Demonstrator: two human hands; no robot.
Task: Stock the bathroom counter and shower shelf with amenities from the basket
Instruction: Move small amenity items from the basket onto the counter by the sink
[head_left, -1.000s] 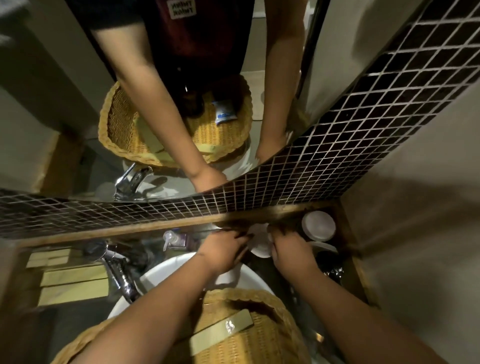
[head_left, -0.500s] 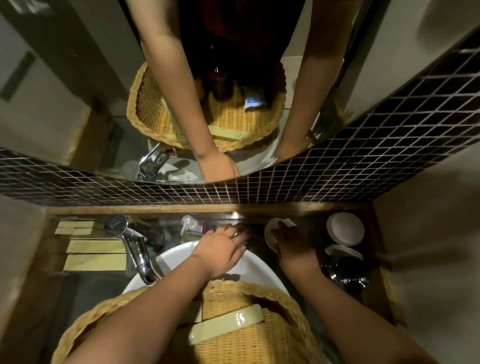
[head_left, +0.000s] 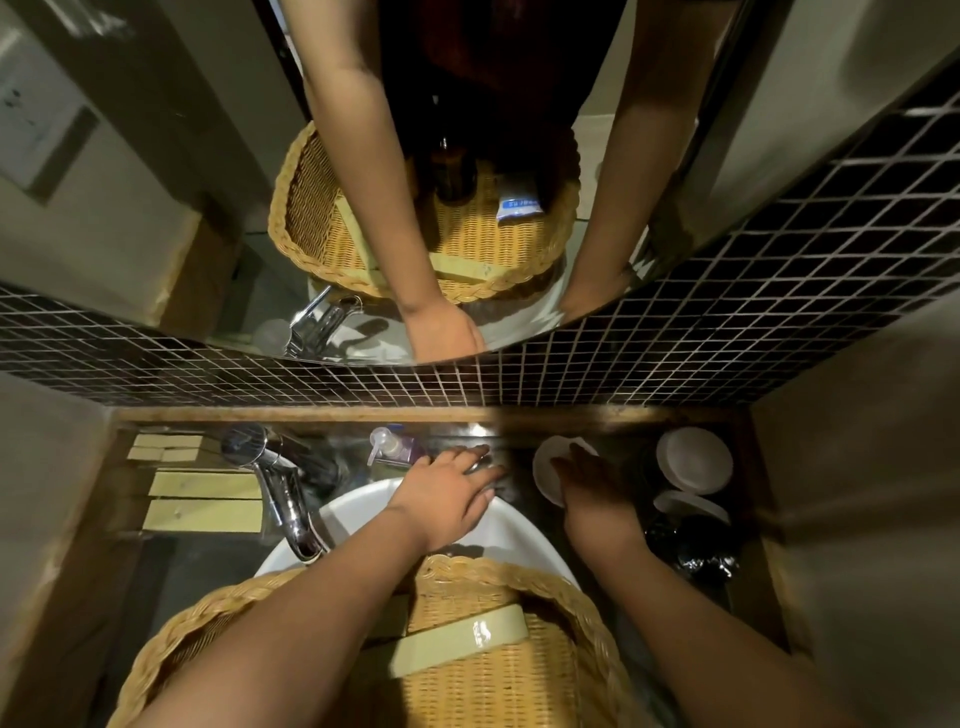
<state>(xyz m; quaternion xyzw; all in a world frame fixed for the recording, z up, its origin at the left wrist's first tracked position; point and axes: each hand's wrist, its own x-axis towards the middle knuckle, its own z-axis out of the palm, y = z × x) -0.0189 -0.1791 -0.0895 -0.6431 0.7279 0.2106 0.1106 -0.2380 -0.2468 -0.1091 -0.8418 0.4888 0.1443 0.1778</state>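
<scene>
A woven wicker basket (head_left: 488, 577) rests on the white sink basin (head_left: 358, 506) below me, and a pale green flat box (head_left: 457, 642) lies inside it. My left hand (head_left: 449, 493) hovers over the basin's far rim with fingers spread, holding nothing. My right hand (head_left: 592, 488) lies flat on a white round dish (head_left: 545, 467) on the dark counter. Several pale green boxes (head_left: 205, 501) lie in rows at the counter's left. A small clear pump bottle (head_left: 392, 447) stands behind the basin.
A chrome faucet (head_left: 275, 488) stands left of the basin. White cups (head_left: 693, 460) and a dark shiny object (head_left: 701, 545) sit at the counter's right end. A dark mosaic tile band (head_left: 571, 374) and a mirror (head_left: 156, 156) rise behind; walls close both sides.
Both hands have drawn back from the counter's back edge toward me. My left hand left the white dish and spread over the basin rim; my right hand stays on the dish.
</scene>
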